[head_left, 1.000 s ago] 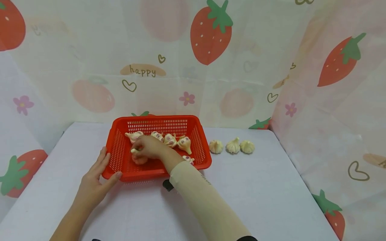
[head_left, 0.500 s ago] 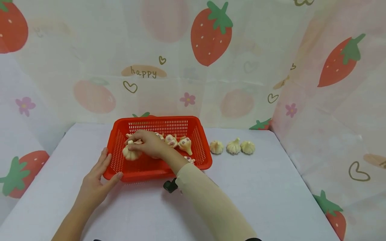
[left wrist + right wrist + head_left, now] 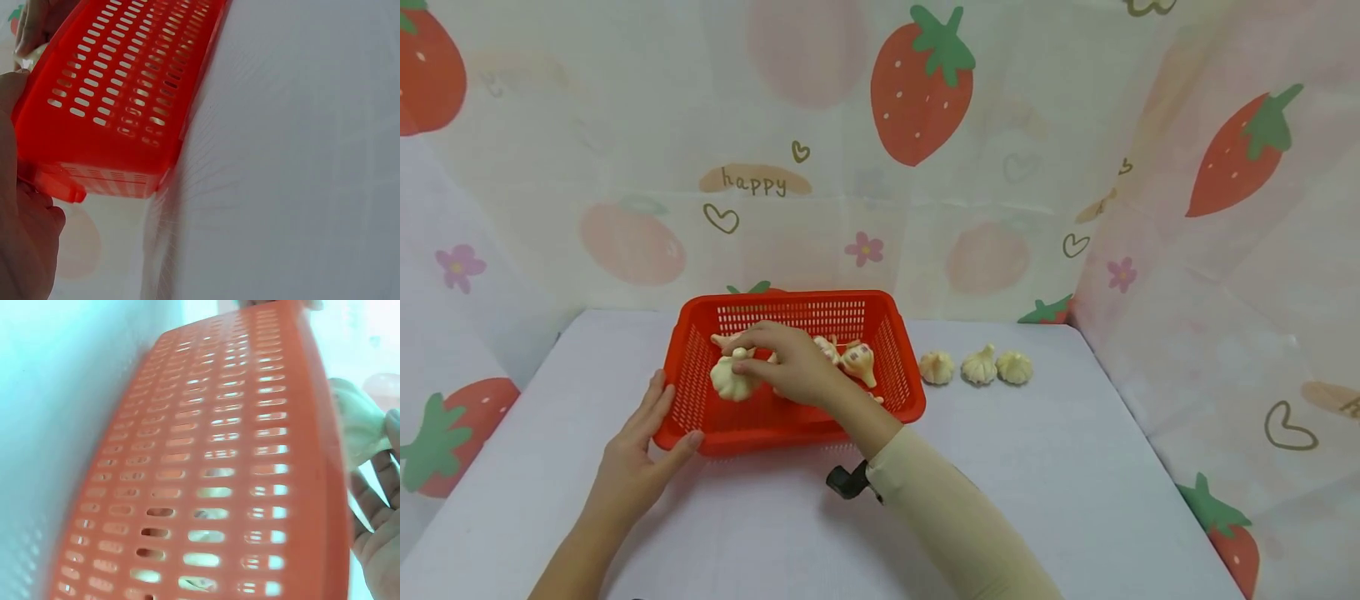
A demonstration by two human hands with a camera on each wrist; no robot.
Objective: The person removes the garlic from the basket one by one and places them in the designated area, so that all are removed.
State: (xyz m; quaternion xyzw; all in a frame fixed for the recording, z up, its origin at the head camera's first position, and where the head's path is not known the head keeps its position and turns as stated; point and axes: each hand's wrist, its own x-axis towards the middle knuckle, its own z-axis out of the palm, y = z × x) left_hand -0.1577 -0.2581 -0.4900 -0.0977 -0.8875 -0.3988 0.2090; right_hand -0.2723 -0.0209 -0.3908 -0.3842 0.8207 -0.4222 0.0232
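Note:
In the head view, my right hand pinches a pale garlic bulb near its stem, over the left half of a red plastic basket. The right wrist view catches this garlic bulb above the basket rim, with curled fingers behind it. My left hand holds the basket's near left corner, thumb on the front rim and fingers along the left side. Several purple-marked garlic bulbs lie inside the basket, partly hidden by my right hand.
To the right of the basket, three pale garlic bulbs stand in a row on the white-covered table. A strawberry-print cloth hangs behind and at the sides. A black wrist camera sits under my right forearm.
My right hand has raised the pale garlic bulb from the basket floor and drawn slightly back to the right in the last half second. The left hand has stayed on the corner.

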